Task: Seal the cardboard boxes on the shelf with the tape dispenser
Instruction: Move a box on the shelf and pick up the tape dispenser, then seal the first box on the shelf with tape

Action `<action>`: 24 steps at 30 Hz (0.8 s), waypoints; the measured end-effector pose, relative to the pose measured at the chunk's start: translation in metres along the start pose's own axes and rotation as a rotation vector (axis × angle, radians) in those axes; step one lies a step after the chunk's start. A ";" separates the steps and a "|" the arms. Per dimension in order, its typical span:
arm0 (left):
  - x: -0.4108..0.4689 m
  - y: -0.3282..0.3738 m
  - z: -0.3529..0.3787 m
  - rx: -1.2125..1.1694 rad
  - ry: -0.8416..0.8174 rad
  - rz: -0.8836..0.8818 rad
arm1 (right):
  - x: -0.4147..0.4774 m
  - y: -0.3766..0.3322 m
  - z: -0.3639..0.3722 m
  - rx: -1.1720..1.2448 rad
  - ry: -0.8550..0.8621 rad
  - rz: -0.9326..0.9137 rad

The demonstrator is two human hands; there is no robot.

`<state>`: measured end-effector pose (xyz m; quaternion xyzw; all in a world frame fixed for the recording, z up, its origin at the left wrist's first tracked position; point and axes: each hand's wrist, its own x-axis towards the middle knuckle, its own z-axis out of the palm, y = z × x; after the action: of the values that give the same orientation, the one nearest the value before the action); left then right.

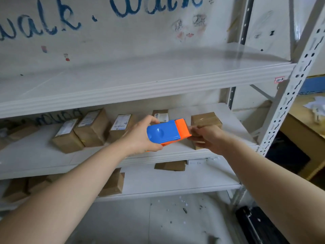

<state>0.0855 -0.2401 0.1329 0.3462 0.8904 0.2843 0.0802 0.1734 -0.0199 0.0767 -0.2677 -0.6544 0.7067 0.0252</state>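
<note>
Blue-and-orange tape dispenser (pixel 167 133) sits over the front edge of the middle shelf (pixel 44 155), left grip (pixel 140 136) clamped round its blue body. Right grip (pixel 207 136) is curled at the orange mouth, in front of the cardboard box (pixel 205 120) at the shelf's right end; can't tell what it pinches. Risks: tape end slips or sticks to fingers, so the strip lands crooked; a hard pull drags the box off the edge.

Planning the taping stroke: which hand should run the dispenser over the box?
Left, probably: the left hand grips the tape dispenser; the right hand is at its orange end.
</note>
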 end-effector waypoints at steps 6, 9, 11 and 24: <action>0.014 -0.008 0.018 0.006 -0.093 0.052 | 0.000 0.015 -0.024 0.056 -0.105 0.069; 0.020 -0.009 0.025 -0.012 -0.108 0.059 | 0.006 0.022 -0.035 -0.012 -0.074 0.076; 0.025 -0.009 0.029 -0.037 -0.118 0.073 | 0.009 0.027 -0.041 -0.019 -0.073 0.109; 0.054 -0.004 0.060 0.352 -0.180 0.184 | 0.030 0.034 -0.048 -0.105 0.067 -0.010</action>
<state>0.0628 -0.1798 0.0836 0.4588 0.8801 0.0987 0.0713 0.1775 0.0304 0.0346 -0.2889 -0.6908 0.6618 0.0363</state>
